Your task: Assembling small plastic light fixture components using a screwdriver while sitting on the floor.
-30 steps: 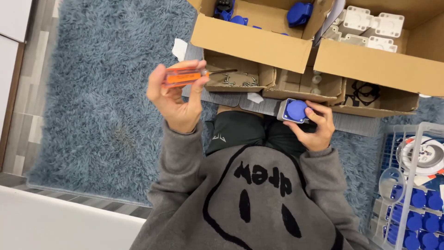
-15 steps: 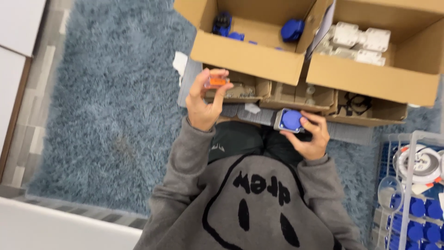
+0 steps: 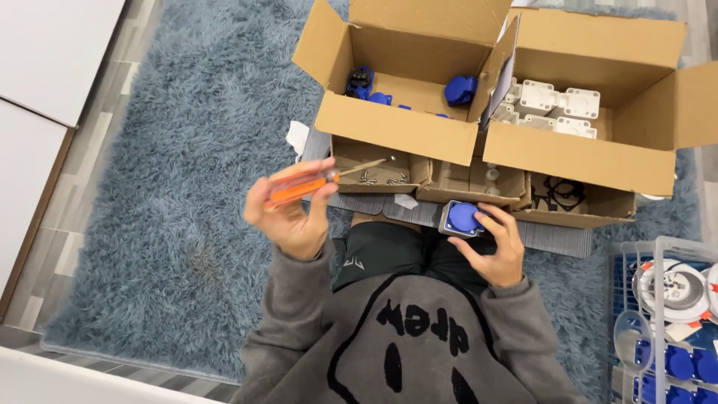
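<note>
My left hand (image 3: 288, 223) is raised over my lap and grips an orange-handled screwdriver (image 3: 295, 187). The tool lies roughly level, its metal tip pointing right towards a shallow cardboard tray of screws (image 3: 374, 173). My right hand (image 3: 497, 251) holds a blue round-faced socket on a grey base (image 3: 462, 218), just above my knees and in front of the trays. The two hands are apart. I sit on the rug in a grey hoodie with a black print.
Two open cardboard boxes stand ahead: the left one (image 3: 396, 129) holds blue parts, the right one (image 3: 583, 158) white housings. A wire crate (image 3: 662, 329) with blue and white parts is at my right. A shaggy blue-grey rug (image 3: 172, 187) and a white cabinet (image 3: 52, 52) are on the left.
My left hand has turned the screwdriver from handle-end towards me to lying sideways, tip to the right. My right hand still holds the blue socket in about the same place.
</note>
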